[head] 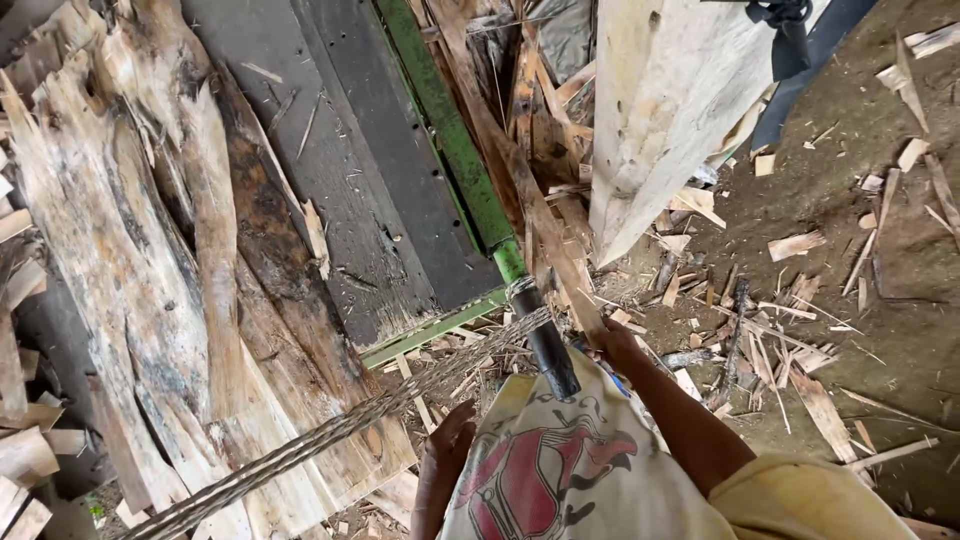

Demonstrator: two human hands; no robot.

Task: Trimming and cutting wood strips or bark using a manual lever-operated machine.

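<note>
Dirt floor [880, 250], wood scraps | right hand [615, 345] gripping plank [520, 180] | left hand [450, 435] grip unclear

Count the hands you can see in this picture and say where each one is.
2. The right hand grips a long wooden strip beside the black lever handle. The left hand hangs lower, near the twisted steel cable, partly hidden by the shirt.

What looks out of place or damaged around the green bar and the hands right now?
Splintered offcuts and chips litter the dirt floor beside the right hand. A long sliver lies askew across the green bar. The left hand hangs near a taut steel cable.
</note>
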